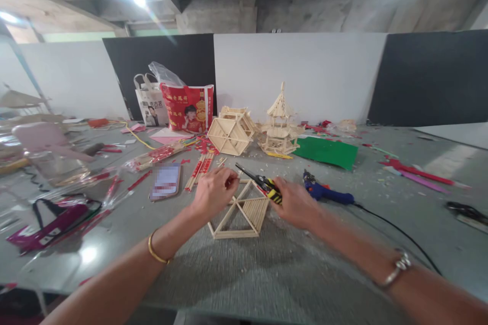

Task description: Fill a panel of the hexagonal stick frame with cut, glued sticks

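My right hand [297, 202] is closed around pliers [272, 192] with black and yellow handles, their dark jaws pointing up and to the left. Close to the jaw tips, my left hand [215, 187] is closed in a pinch; whatever is between its fingers is too small or hidden to make out. Beneath both hands lies a flat hexagonal stick frame [236, 235] with spokes meeting in the middle. Its right section is filled with sticks laid side by side, while the near sections are open. My left hand covers part of its far left side.
A blue glue gun [331, 195] with a black cord lies right. Left are a phone [165, 181] and red-wrapped sticks [200, 170]. Behind stand hexagonal stick panels [230, 135], a stick pagoda [281, 127], a green sheet [328, 152] and a red bag [186, 109].
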Tool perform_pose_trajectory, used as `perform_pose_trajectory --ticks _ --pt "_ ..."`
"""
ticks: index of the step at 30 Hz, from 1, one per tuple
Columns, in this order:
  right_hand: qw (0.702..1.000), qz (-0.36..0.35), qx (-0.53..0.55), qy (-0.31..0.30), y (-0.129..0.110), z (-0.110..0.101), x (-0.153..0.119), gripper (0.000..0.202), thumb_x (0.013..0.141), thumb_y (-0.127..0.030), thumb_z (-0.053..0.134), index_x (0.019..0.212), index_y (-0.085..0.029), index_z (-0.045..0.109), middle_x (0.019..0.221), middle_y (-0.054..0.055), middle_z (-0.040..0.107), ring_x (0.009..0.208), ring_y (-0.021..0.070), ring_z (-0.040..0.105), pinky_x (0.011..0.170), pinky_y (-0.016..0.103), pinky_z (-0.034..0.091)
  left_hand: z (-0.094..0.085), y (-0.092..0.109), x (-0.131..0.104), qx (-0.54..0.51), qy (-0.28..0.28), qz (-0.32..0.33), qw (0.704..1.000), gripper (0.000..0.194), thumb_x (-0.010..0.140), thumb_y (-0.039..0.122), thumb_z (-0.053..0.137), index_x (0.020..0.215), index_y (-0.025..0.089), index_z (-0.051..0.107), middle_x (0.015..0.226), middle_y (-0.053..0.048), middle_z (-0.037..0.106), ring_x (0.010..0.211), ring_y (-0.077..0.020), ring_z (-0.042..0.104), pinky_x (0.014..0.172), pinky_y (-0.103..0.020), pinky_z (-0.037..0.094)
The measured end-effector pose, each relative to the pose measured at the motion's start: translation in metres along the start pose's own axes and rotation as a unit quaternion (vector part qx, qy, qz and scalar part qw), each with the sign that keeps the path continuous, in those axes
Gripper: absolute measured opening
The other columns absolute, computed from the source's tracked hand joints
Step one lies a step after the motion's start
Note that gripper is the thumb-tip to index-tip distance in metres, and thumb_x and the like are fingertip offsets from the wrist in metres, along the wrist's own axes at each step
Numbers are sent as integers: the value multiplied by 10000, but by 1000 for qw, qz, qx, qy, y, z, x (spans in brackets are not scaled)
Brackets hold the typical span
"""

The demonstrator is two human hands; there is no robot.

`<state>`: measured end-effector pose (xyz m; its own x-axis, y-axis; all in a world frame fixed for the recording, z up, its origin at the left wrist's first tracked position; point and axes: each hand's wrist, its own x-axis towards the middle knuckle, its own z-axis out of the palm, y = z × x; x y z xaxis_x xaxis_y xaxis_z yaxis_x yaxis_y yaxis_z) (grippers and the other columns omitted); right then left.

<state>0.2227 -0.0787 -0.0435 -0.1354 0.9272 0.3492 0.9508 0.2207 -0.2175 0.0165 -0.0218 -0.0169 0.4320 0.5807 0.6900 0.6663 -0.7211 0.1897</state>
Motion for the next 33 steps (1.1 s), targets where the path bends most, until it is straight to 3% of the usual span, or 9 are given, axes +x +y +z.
perform_pose_trajectory --ticks 3,6,14,20,23,25,28,31,33 --pt "999 7 -43 -19 -3 -9 18 209 777 -244 497 972 -172 525 932 142 645 803 262 610 665 345 412 6 -9 5 25 -7 -48 999 117 771 190 513 742 190 627 693 -5 641 665 -126 573 641 -231 416" --pt "999 -8 -52 -4 -7 -17 33 200 781 -253 490 966 -191 533 935 130 642 806 257 605 671 345 413 4 -14 10 38 23 -74 996 116 779 194 512 760 191 627 740 -19 660 725 -148 593 692 -250 430" --pt "999 -40 -11 35 -31 -29 26 309 779 -244 501 1063 -122 492 1033 160 603 957 275 583 804 360 429 -18 -20 7 37 116 28 992 123 851 197 479 824 208 599 770 -28 676 760 -145 635 728 -243 460" --pt "998 -40 24 45 -24 -20 15 301 770 -218 494 1055 -121 489 1056 172 598 981 280 578 785 367 442 -19 -17 6 26 116 103 988 142 861 184 466 824 196 603 768 -36 689 731 -142 644 694 -235 473" --pt "997 -48 30 46 -20 -16 16 261 773 -216 495 1022 -139 498 1018 143 620 933 248 594 752 324 437 -18 -16 7 23 111 107 988 166 868 187 453 823 188 612 771 -45 694 731 -149 641 701 -242 471" --pt "998 -42 12 35 -19 -16 21 220 786 -221 491 996 -154 510 975 113 640 898 222 602 726 290 425 -17 -17 9 19 100 83 991 179 870 195 449 836 181 624 807 -56 702 767 -160 642 724 -252 463" --pt "1000 -19 -22 2 -18 -18 33 180 800 -255 496 953 -171 542 907 86 664 846 210 612 679 266 407 -12 -18 13 -5 54 -9 999 184 851 195 459 846 184 643 842 -49 705 807 -169 637 733 -258 443" --pt "999 1 -42 -24 -13 -19 47 214 772 -293 538 933 -157 575 881 111 673 799 227 618 633 271 393 -3 -21 18 -67 -9 -123 990 151 795 199 509 808 185 659 775 -25 693 761 -167 619 713 -257 422" --pt "998 12 -57 -39 -8 -20 53 239 749 -297 559 931 -145 593 865 126 676 779 238 621 615 274 388 4 -23 20 -93 -27 -156 983 133 757 194 532 754 175 664 703 -21 675 708 -166 604 682 -256 412"
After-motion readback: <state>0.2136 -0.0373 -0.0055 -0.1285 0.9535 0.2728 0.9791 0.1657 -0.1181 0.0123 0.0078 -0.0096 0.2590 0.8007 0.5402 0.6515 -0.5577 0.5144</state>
